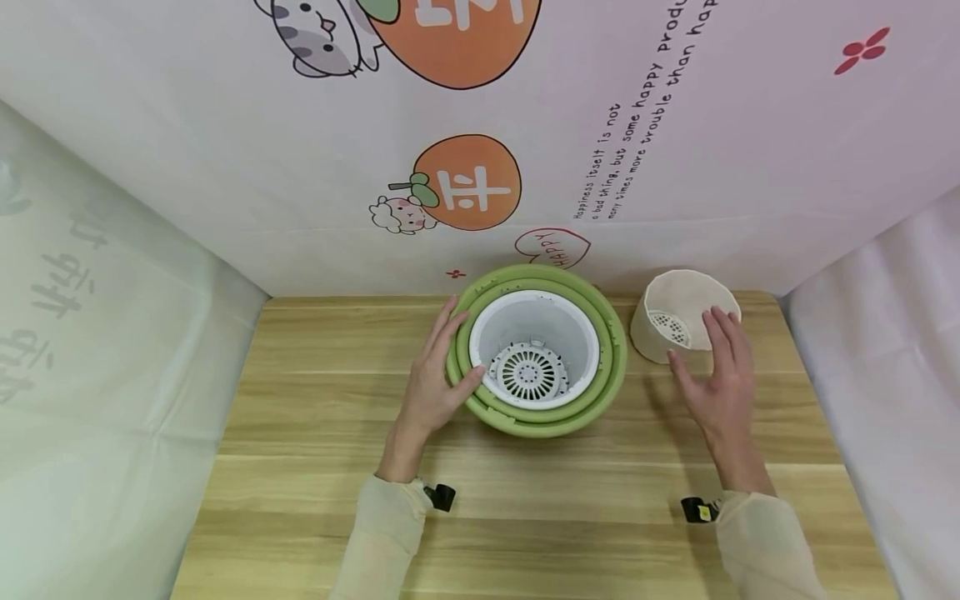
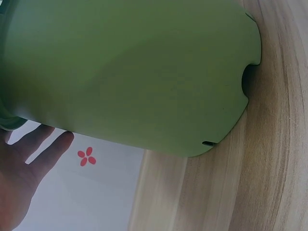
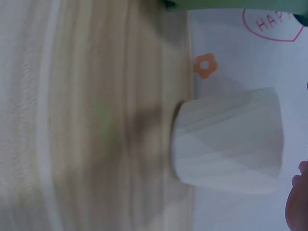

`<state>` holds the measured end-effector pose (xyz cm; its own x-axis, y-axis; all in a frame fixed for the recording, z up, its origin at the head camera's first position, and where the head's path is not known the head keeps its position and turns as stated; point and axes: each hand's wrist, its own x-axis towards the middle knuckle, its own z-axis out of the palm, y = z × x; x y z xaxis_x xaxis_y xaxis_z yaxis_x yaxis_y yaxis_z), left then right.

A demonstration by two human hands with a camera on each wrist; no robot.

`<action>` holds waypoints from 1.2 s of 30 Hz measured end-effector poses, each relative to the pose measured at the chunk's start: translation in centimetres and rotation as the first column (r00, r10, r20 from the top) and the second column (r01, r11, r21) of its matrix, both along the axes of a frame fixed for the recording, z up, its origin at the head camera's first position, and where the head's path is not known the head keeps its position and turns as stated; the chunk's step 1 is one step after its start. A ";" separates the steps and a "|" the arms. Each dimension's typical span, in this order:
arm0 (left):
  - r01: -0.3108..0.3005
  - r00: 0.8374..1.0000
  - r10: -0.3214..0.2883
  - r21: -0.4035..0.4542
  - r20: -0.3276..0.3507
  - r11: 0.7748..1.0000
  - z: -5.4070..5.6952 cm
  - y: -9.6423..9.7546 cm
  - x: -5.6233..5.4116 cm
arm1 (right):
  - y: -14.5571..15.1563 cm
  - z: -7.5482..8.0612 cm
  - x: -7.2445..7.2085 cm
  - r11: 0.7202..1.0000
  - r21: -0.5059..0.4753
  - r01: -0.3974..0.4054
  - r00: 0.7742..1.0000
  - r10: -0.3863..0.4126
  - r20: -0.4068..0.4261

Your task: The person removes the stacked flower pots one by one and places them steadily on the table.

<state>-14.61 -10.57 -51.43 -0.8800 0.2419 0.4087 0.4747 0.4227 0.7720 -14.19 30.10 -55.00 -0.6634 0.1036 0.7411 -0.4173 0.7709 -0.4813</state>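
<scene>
A large green flowerpot [image 1: 612,379] stands upright, with another green rim [image 1: 597,392] and a white pot [image 1: 480,321] with a slotted bottom nested inside. My left hand [image 1: 432,387] lies at its left side, fingers fairly straight along the outside and thumb reaching over to the white rim. In the left wrist view, fingertips [image 2: 60,144] meet the green wall [image 2: 144,72] below the rim. To the right stands an off-white pot [image 1: 651,333] with a perforated bottom. My right hand [image 1: 723,383] is over its near right rim, fingers spread, holding nothing; the right wrist view shows it apart from the pot.
The wooden table [image 1: 300,450] ends at a printed white backdrop [image 1: 315,183] close behind both pots. Pale curtains [image 1: 885,333] hang along the left and right sides.
</scene>
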 end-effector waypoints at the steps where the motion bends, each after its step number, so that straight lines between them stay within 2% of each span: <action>1: 0.001 1.000 -0.001 0.001 0.000 1.000 0.0 0.0 0.0 | -0.2 0.3 0.0 1.000 0.001 -0.005 1.000 0.005 -0.005; 11: 0.002 1.000 -0.002 -0.002 0.023 1.000 0.2 -0.1 0.1 | -2.6 3.2 0.2 0.998 0.017 -0.065 0.996 0.066 -0.052; 15: -0.001 1.000 0.001 0.004 0.018 1.000 0.3 -0.2 0.1 | -3.4 4.1 0.2 0.994 0.019 -0.109 0.992 0.110 -0.064; 20: -0.001 1.000 0.001 -0.004 0.013 1.000 0.2 -0.1 0.0 | -4.1 5.0 0.5 0.992 0.018 -0.122 0.990 0.123 -0.071; 26: -0.003 1.000 0.003 -0.013 0.015 1.000 0.0 0.1 0.1 | -4.7 5.5 0.8 0.990 0.006 -0.139 0.986 0.139 -0.093; 36: 0.000 1.000 0.000 0.005 0.017 1.000 0.1 0.1 0.0 | -4.9 5.2 0.5 0.986 -0.010 -0.166 0.982 0.164 -0.096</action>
